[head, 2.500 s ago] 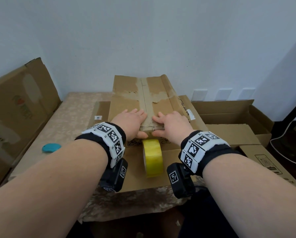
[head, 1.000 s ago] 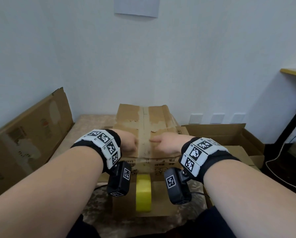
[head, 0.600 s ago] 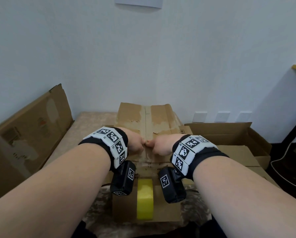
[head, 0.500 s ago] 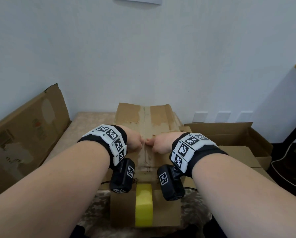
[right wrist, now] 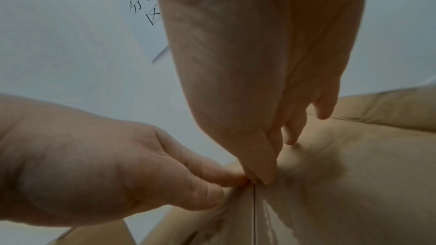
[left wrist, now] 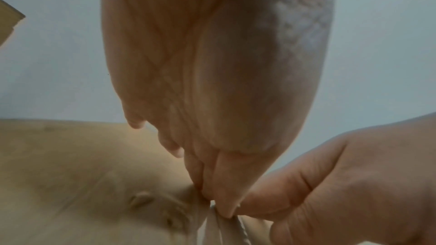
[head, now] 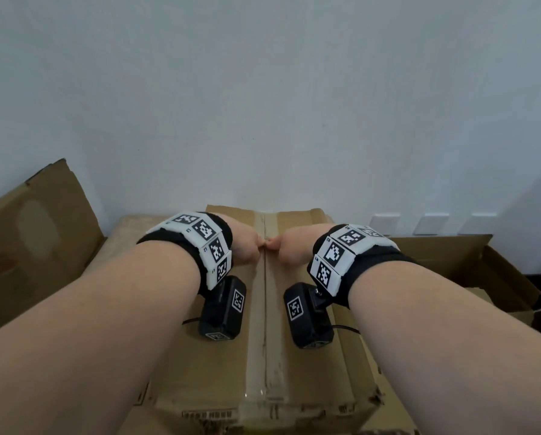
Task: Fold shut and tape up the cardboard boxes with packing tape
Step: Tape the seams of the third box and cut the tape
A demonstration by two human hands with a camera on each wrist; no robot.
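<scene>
A shut cardboard box (head: 319, 356) lies in front of me, with a glossy tape strip (head: 258, 309) running along its centre seam. Both hands are on the far part of that seam, thumbs tip to tip. In the head view my left hand (head: 247, 246) is left of the seam and my right hand (head: 291, 249) right of it. In the left wrist view the left thumb (left wrist: 226, 204) presses the tape (left wrist: 214, 230). In the right wrist view the right thumb (right wrist: 261, 167) presses beside the seam line (right wrist: 254, 211), its other fingertips touching the box top. Neither hand holds anything. The tape roll is not in view.
A large flattened cardboard sheet (head: 33, 246) leans against the wall at the left. An open empty box (head: 482, 271) stands at the right, under white wall sockets (head: 429, 222). The table's patterned cloth (head: 128, 227) shows behind my left wrist. A written paper (right wrist: 146, 6) hangs on the wall.
Both hands slid along the seam from the box's near edge to its far part, going from flat palms to thumbs pressing. The view moved closer, and the yellow tape roll dropped out of sight.
</scene>
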